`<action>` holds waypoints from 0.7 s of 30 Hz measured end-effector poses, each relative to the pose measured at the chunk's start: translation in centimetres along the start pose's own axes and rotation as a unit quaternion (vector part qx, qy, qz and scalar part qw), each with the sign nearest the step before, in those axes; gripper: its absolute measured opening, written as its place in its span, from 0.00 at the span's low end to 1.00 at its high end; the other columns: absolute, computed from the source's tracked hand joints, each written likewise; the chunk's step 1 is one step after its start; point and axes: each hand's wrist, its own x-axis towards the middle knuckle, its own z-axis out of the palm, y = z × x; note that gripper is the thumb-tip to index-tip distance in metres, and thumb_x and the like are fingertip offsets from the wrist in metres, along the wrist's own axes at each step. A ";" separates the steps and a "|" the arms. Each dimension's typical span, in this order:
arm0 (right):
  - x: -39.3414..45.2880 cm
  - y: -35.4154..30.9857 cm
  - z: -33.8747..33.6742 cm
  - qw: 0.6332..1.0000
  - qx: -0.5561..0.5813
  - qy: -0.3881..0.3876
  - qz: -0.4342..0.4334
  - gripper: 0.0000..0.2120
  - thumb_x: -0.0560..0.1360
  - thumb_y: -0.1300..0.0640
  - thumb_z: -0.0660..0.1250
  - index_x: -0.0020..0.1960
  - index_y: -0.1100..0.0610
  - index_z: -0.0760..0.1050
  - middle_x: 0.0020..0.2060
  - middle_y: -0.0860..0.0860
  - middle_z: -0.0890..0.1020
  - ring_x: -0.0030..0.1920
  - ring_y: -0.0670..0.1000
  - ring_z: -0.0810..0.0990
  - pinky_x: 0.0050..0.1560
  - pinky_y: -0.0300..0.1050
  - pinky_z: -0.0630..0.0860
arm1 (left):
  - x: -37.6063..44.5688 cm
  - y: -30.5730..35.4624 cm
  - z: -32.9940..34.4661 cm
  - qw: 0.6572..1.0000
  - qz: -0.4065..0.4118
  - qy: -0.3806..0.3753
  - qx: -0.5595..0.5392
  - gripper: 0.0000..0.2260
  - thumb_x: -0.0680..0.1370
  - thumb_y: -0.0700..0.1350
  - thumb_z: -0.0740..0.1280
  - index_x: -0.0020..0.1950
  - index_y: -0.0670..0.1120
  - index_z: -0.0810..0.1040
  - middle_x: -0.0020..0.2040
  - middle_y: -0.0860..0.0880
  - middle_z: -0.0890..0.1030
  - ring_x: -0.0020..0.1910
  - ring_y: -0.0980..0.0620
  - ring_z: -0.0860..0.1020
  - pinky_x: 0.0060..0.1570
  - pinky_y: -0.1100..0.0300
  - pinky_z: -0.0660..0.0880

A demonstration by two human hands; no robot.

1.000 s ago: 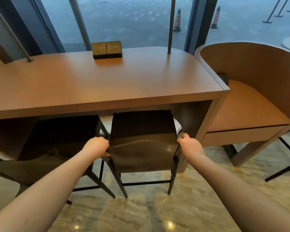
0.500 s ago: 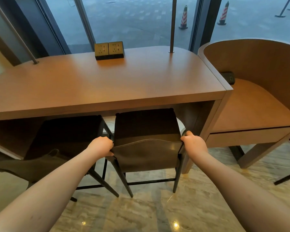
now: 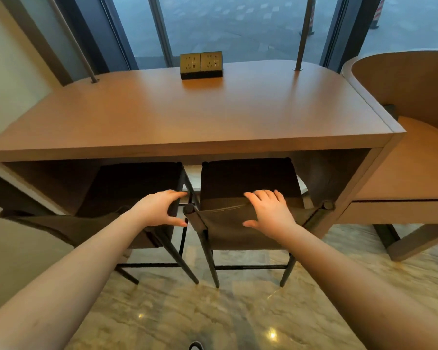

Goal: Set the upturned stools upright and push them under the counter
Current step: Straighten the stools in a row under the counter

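Two dark stools with black metal legs stand upright, tucked partly under the wooden counter (image 3: 187, 117). The right stool (image 3: 248, 180) shows its seat and low dark backrest. My right hand (image 3: 269, 210) lies over the top of that backrest, fingers spread and straight. My left hand (image 3: 159, 208) hovers open in the gap between the two stools, thumb and fingers apart, holding nothing, just left of the right stool's backrest post. The left stool (image 3: 127, 188) sits further under the counter, its backrest low at the left.
A double socket box (image 3: 201, 64) stands at the counter's back edge, between two thin metal poles (image 3: 303, 34). A curved wooden booth seat (image 3: 410, 157) adjoins the counter on the right. The floor is polished marble (image 3: 213, 311). Windows rise behind.
Both hands have let go of the right stool's backrest ends. The right hand moved inward onto the backrest top; the left hand opened beside it. The view shifted closer and to the left.
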 end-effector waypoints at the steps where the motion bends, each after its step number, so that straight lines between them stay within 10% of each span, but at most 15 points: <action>1: 0.8 -2.3 0.4 0.999 0.019 0.016 -0.035 0.38 0.72 0.38 0.70 0.76 0.48 0.60 0.71 0.51 0.71 0.73 0.54 0.65 0.74 0.58 0.54 | -0.7 -1.7 0.1 1.000 -0.003 0.002 0.017 0.44 0.69 0.67 0.72 0.80 0.58 0.57 0.78 0.51 0.65 0.74 0.49 0.67 0.68 0.50 0.69; 6: 4.0 -11.2 2.0 0.991 0.088 0.028 -0.092 0.33 0.74 0.41 0.69 0.75 0.48 0.61 0.68 0.51 0.73 0.71 0.55 0.69 0.73 0.55 0.59 | -3.4 -9.2 1.4 0.997 -0.012 0.034 0.065 0.41 0.71 0.62 0.74 0.79 0.57 0.59 0.77 0.51 0.66 0.76 0.49 0.65 0.72 0.48 0.62; 12: 5.9 -15.6 2.4 0.994 0.085 -0.016 -0.064 0.27 0.78 0.45 0.66 0.74 0.50 0.65 0.65 0.52 0.76 0.61 0.54 0.77 0.59 0.49 0.75 | -3.1 -13.6 3.4 0.998 0.024 0.056 0.034 0.27 0.75 0.48 0.74 0.72 0.54 0.69 0.71 0.51 0.70 0.60 0.50 0.78 0.57 0.55 0.78; 21: 6.1 -16.6 2.9 0.999 0.043 -0.020 -0.017 0.18 0.80 0.50 0.64 0.67 0.54 0.70 0.58 0.53 0.78 0.48 0.53 0.82 0.47 0.45 0.81 | -1.2 -15.2 2.9 0.996 0.056 0.048 0.055 0.17 0.77 0.48 0.73 0.63 0.49 0.74 0.52 0.49 0.81 0.48 0.51 0.81 0.43 0.62 0.74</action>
